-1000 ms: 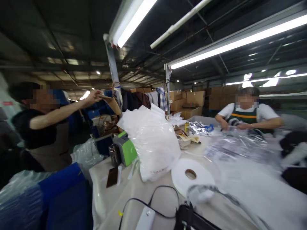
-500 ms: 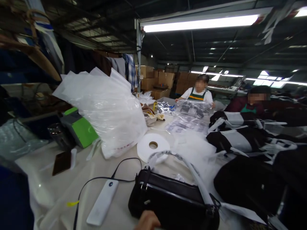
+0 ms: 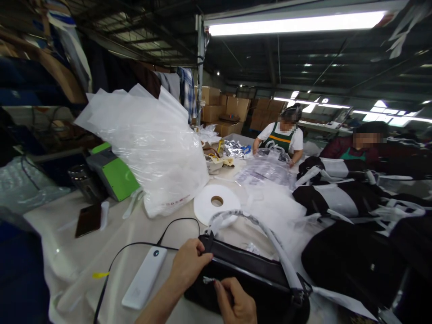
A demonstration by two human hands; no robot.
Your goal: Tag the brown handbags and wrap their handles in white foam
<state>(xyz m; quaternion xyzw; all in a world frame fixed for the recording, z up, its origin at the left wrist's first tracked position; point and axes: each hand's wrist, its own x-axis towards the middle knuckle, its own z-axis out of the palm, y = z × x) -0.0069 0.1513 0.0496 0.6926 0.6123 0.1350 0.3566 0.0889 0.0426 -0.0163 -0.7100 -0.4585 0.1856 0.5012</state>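
A black handbag [image 3: 249,274] lies on the table in front of me, its raised handle [image 3: 270,236] wrapped in pale protective material. My left hand [image 3: 191,261] grips the bag's left top corner, thumb on the front and fingers by the handle's base. On the front panel is a small shiny metal piece [image 3: 208,280]. My right hand [image 3: 236,301] is closed with its thumb tip right beside that piece; whatever it pinches is hidden. Left of the bag lies a white power bank [image 3: 145,279] with a black cord [image 3: 124,245].
A white tape roll [image 3: 199,204] lies behind the bag. A big plastic sack of sheets [image 3: 162,157] stands back left, near a green-grey box [image 3: 118,175] and a phone [image 3: 88,220]. Several black bags [image 3: 351,252] are piled at right. Two people work across the table.
My left hand has come onto the bag's left corner, and my right hand now shows at its front. Across the table, the person in the apron has leaned down over a plastic-wrapped item.
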